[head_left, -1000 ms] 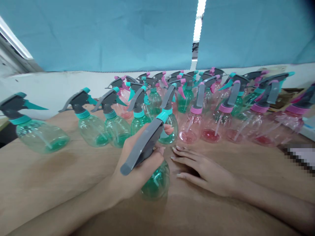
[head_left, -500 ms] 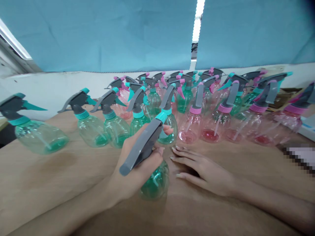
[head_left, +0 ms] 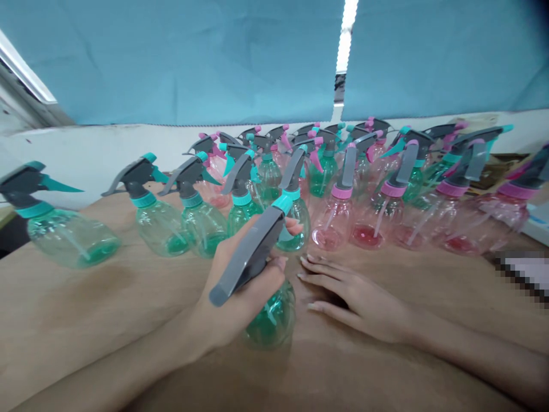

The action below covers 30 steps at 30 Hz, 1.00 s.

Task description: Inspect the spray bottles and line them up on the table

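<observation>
My left hand (head_left: 244, 292) is wrapped around the neck of a green spray bottle (head_left: 272, 320) with a grey head and a teal nozzle. The nozzle points away from me, and the bottle's base is near the tabletop; the fingers hide its collar and most of the trigger. To the right, my right hand (head_left: 355, 294) lies palm down on the wooden table (head_left: 326, 372), fingers stretched out and holding nothing. Just beyond it stands a pink spray bottle (head_left: 332, 223). Another green spray bottle (head_left: 295, 226) is right behind the held one.
Several green and pink spray bottles stand in rows across the back. One green bottle (head_left: 71, 237) is at the far left. A pixelated flat object (head_left: 525, 274) lies at the right edge. A blue sheet (head_left: 193, 63) hangs behind, above a white wall (head_left: 86, 151).
</observation>
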### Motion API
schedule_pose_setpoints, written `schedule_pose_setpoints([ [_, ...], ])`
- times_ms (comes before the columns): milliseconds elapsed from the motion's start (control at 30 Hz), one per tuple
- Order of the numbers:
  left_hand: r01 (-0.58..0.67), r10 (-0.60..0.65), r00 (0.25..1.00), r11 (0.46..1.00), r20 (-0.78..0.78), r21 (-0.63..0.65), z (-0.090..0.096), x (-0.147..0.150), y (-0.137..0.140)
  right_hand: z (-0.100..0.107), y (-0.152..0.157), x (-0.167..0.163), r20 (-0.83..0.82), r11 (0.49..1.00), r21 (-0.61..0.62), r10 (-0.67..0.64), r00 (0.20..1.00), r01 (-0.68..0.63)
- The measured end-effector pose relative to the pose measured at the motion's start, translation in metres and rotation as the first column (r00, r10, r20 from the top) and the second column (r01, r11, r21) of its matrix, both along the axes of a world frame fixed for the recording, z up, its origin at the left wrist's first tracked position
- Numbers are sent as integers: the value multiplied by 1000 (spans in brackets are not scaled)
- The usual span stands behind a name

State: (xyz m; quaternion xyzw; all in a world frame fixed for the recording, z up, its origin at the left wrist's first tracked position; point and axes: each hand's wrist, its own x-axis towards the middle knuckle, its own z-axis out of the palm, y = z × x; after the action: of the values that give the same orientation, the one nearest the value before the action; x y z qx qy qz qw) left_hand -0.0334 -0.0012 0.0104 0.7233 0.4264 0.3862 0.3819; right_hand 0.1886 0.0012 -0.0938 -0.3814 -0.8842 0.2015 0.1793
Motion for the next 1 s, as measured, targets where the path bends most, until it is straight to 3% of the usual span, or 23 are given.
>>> schedule_pose_setpoints([
  [633,-16,15,1000,1000,-17,-20,2,1,0,2,0,-1,38,1000,5,-2,999,2],
  [1000,62,-62,998,998,-8,-32,6,-4,1,0,0,-1,32,1000,16,-5,999,5],
])
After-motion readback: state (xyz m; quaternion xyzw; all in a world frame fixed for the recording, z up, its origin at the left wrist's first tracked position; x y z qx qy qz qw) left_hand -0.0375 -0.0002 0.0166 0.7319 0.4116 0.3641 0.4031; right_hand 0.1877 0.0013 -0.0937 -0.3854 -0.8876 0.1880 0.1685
